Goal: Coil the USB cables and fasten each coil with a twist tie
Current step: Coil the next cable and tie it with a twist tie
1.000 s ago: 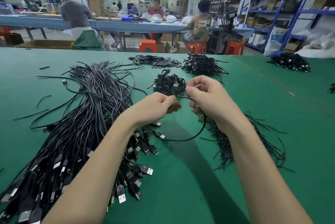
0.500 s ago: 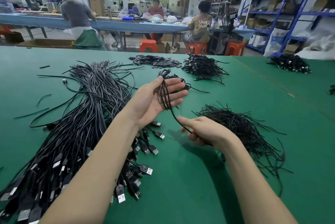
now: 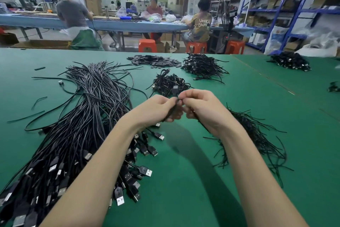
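My left hand grips a small coil of black USB cable, mostly hidden between my two hands. My right hand meets it above the green table and pinches something thin and black at the coil's top; I cannot tell whether it is a tie or the cable. A long bundle of loose black USB cables lies at the left, its plugs pointing toward me. A heap of thin black twist ties lies under my right forearm. A pile of finished coils sits just beyond my hands.
The green table stretches wide. Further piles of black cables and flat dark parts lie at the back, another pile at the far right. People work at a blue bench behind; blue shelves stand at right.
My left hand, which held the coil on an open palm, has closed round it. My right hand rose from the tie heap and joined the left at the coil.
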Demonstrator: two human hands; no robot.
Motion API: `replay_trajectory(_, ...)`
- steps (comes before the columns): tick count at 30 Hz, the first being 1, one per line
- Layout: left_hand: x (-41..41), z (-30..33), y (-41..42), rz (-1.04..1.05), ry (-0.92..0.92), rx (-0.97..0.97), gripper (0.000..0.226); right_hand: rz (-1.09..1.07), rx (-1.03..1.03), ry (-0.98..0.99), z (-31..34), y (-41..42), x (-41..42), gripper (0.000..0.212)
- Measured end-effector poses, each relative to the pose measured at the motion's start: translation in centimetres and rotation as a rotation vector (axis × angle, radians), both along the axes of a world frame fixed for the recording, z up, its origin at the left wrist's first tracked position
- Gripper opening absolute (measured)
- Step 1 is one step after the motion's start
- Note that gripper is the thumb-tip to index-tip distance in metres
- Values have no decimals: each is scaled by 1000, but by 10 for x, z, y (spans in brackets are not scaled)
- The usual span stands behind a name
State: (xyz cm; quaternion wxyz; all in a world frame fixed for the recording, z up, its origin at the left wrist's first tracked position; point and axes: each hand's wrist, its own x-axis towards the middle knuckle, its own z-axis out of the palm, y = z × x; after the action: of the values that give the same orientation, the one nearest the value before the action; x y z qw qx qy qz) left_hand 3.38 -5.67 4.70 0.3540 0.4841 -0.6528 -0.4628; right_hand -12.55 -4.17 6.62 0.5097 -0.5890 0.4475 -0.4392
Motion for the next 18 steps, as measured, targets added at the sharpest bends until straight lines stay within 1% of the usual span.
replay_trajectory(2, -2, -1, -1, 179, 62, -125, 46, 69, 31, -94, -6, -1, 6, 28)
replay_trajectory(3, -6, -1, -2, 248, 141, -140, 45, 101, 64, -146, -10, -1, 7, 27)
replay_trajectory(5, -16, -2, -4, 267, 389, -47, 44, 132, 122, -175, -18, -2, 7, 26)
replay_trajectory(7, -24, 0, -5, 224, 679, 91, 47, 124, 143, -116, -27, -3, 5, 28)
replay_trajectory(8, -25, 1, -6, 204, 789, 140, 48, 110, 143, -102, -30, -3, 4, 29)
replay_trajectory(9, -24, 2, -6, 190, 860, 171, 49, 94, 140, -109, -32, -3, 3, 30)
replay_trajectory(11, -22, 2, -6, 190, 916, 202, 48, 83, 127, -143, -34, -3, 3, 34)
replay_trajectory(13, -22, 2, -4, 198, 884, 201, 47, 111, 114, -166, -33, -2, 3, 38)
replay_trajectory(15, -22, 1, -3, 212, 842, 183, 46, 122, 147, -211, -33, -1, 4, 40)
replay_trajectory(17, -24, 3, -3, 238, 834, 180, 43, 130, 184, -236, -34, -1, 3, 38)
replay_trajectory(18, -24, 3, -3, 249, 833, 182, 42, 142, 191, -213, -35, -1, 1, 35)
